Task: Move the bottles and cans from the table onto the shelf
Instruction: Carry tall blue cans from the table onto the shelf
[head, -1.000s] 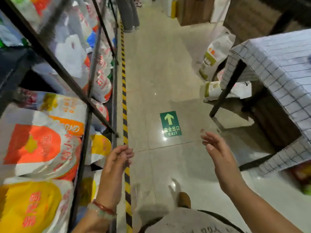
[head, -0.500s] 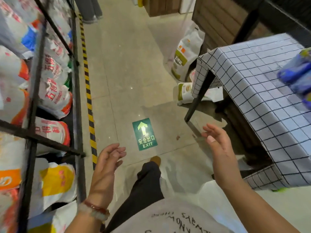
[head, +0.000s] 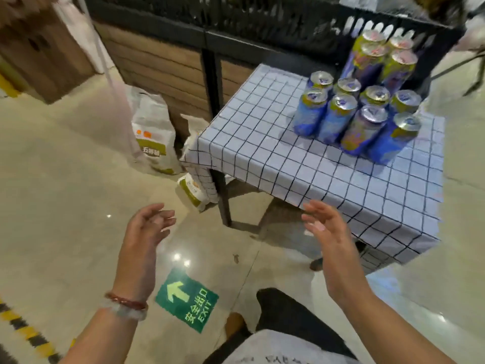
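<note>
Several blue and yellow cans (head: 338,116) stand upright in a cluster on the far right part of a table (head: 262,143) covered with a white checked cloth. Taller cans (head: 367,61) stand behind the short ones. My left hand (head: 144,232) hangs over the floor, empty, with its fingers loosely curled. Just in front of the table's near edge is my right hand (head: 328,232), empty too, fingers relaxed. Both hands are well short of the cans. The shelf is out of view.
A black crate wall (head: 262,19) and wooden panels (head: 157,64) stand behind the table. White sacks (head: 154,137) lie on the floor left of the table. A green exit sticker (head: 187,300) marks the floor near my feet.
My view has swung right, away from the shelf of sacks, and the table with the cans has come into view. Both hands stay empty and raised in front of me.
</note>
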